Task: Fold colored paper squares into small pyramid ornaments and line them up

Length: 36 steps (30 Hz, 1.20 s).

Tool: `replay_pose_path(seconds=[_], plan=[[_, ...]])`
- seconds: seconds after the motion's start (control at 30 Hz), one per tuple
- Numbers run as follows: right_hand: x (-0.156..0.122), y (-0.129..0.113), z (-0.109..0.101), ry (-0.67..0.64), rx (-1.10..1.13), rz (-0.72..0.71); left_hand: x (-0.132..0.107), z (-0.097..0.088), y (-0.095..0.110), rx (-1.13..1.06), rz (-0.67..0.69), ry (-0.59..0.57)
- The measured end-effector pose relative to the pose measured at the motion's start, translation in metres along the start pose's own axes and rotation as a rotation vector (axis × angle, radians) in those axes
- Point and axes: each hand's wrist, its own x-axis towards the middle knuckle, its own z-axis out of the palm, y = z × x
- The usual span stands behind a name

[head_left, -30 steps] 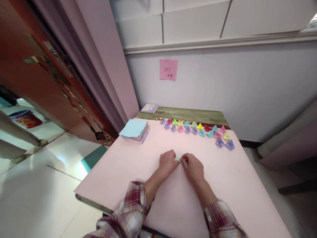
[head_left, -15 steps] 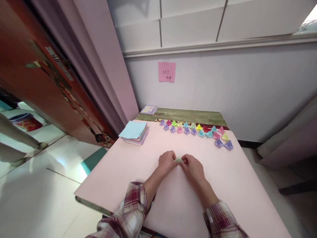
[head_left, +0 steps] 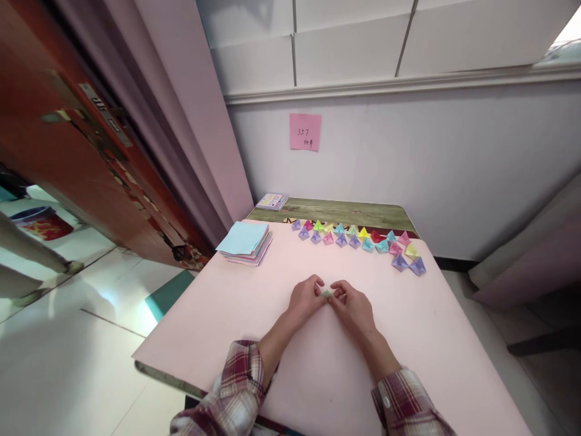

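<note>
Forefingers of the left hand [head_left: 305,298] and right hand [head_left: 356,307] have lifted a little since half a second ago, while both thumbs stay at the near edge of the small pale green paper [head_left: 327,293]. Left forefinger and thumb stand apart; whether the right fingers clamp the paper, I cannot tell. It is over the table [head_left: 222,327], to the right of the paper stack [head_left: 244,238] and nearer the person. Folded paper pieces [head_left: 341,240] run rightward from beside the stack; a booklet [head_left: 272,201] lies beyond it.
</note>
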Motion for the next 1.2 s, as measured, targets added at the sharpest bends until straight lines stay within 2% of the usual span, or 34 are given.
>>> replay_pose_path(seconds=[0.13, 0.23, 0.37, 0.47, 0.6, 0.73, 0.9, 1.03, 1.2], plan=[[0.003, 0.004, 0.003, 0.043, 0.23, 0.029, 0.008, -0.004, -0.002, -0.122, 0.055, -0.024], [0.006, 0.005, 0.005, 0.139, 0.37, 0.095, 0.017, -0.004, 0.0, -0.333, 0.065, -0.067], [0.011, 0.006, 0.007, 0.188, 0.462, 0.129, 0.031, 0.002, 0.002, -0.672, -0.028, -0.091], [0.014, 0.006, 0.009, 0.18, 0.538, 0.123, 0.04, 0.007, 0.002, -0.801, -0.078, -0.06], [0.017, 0.008, 0.01, 0.16, 0.638, 0.177, 0.046, 0.011, -0.001, -0.858, -0.085, -0.073], [0.023, 0.008, 0.011, 0.151, 0.641, 0.226, 0.045, 0.01, -0.006, -0.915, -0.063, -0.083], [0.037, -0.006, 0.015, 0.099, 0.737, 0.225, 0.048, 0.0, -0.013, -0.885, -0.036, -0.042], [0.045, -0.017, 0.022, 0.178, 0.723, 0.213, 0.05, -0.006, -0.015, -0.829, -0.026, -0.031], [0.047, -0.016, 0.031, 0.288, 0.767, 0.178, 0.048, -0.005, -0.011, -0.884, -0.045, -0.028]])
